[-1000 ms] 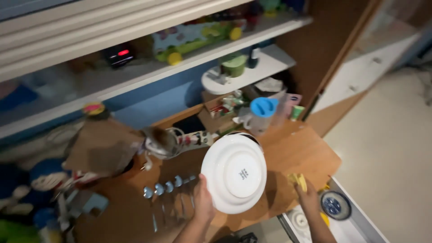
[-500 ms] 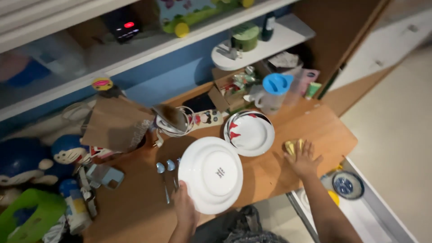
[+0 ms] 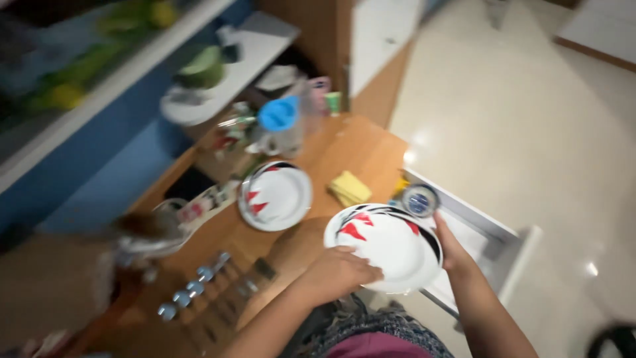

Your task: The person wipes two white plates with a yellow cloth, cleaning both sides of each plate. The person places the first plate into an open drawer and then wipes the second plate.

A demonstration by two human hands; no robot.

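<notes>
Plate with red triangles and black strokes on white (image 3: 387, 244) sits face up between my two hands, held just above the near edge of the wooden tabletop (image 3: 361, 149). My left hand (image 3: 338, 272) grasps its near rim, fingers curled over the top; my right hand (image 3: 449, 244) grips the far right rim, mostly hidden behind the plate. Beyond my left hand a matching plate (image 3: 275, 195) lies flat on the wood, and a folded yellow cloth (image 3: 349, 188) lies just beyond the plate I hold. Just past my right hand a small blue-patterned bowl (image 3: 420, 200) sits at a white tray (image 3: 497, 240). Far to my left, a row of spoons (image 3: 192, 285) is smeared by motion blur, and a blue-lidded jug (image 3: 279, 126) stands further off.
</notes>
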